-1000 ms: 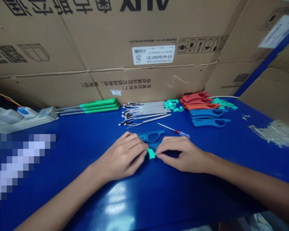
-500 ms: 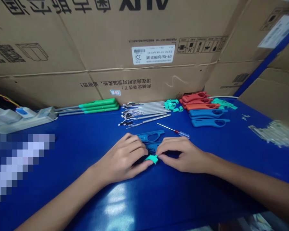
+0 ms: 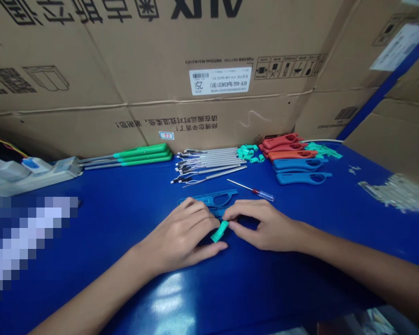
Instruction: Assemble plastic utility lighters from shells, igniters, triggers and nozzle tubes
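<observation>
My right hand pinches the upper end of a small turquoise plastic piece between thumb and forefinger. The piece slants down to the left, above the blue table. Close by on the left, the thumb and fingers of my left hand are parted around the piece's lower end, with the thumb clear of it. Behind my hands lie two blue plastic handle halves, a farther one with an oval opening and a nearer one mostly covered by my fingers.
A screwdriver lies beyond my right hand. Farther back are metal rods with wires, turquoise rings, red handle shells, blue ones and green-handled tools. Clear strips sit right; a power strip left. A cardboard box walls the back.
The turquoise piece has turned to a steeper slant in my right fingers. My left thumb has come away from it and dropped slightly, opening the left hand.
</observation>
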The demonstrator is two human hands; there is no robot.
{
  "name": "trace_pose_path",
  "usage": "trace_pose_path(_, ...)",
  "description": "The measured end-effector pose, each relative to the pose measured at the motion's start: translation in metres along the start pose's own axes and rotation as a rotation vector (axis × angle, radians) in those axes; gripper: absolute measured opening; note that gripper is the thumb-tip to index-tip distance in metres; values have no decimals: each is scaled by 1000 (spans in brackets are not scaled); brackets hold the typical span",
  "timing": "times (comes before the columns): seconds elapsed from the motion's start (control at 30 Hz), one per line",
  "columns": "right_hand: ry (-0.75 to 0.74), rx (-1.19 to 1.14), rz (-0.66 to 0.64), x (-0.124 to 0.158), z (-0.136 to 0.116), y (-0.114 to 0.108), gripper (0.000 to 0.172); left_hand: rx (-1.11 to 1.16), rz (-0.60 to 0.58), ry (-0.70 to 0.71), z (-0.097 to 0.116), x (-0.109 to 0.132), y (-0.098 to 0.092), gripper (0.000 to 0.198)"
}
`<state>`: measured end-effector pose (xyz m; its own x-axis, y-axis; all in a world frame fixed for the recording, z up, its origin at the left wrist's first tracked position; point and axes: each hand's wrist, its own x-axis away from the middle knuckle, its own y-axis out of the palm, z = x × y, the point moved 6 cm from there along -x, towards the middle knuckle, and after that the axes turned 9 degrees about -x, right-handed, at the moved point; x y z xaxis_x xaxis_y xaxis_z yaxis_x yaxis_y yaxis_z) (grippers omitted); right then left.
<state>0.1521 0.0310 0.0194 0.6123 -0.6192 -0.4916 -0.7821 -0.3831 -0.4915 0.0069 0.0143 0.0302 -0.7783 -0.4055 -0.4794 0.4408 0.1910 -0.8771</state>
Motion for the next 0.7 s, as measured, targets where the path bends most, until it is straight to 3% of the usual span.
trace_pose_path(0.5, 10, -7, -4, 0, -4, -2, 20, -25, 41, 7, 2, -3, -3, 12)
trace_pose_path(0.7, -60, -20, -116, 0, -8, 2, 24, -31, 22, -9, 0, -3, 0, 8)
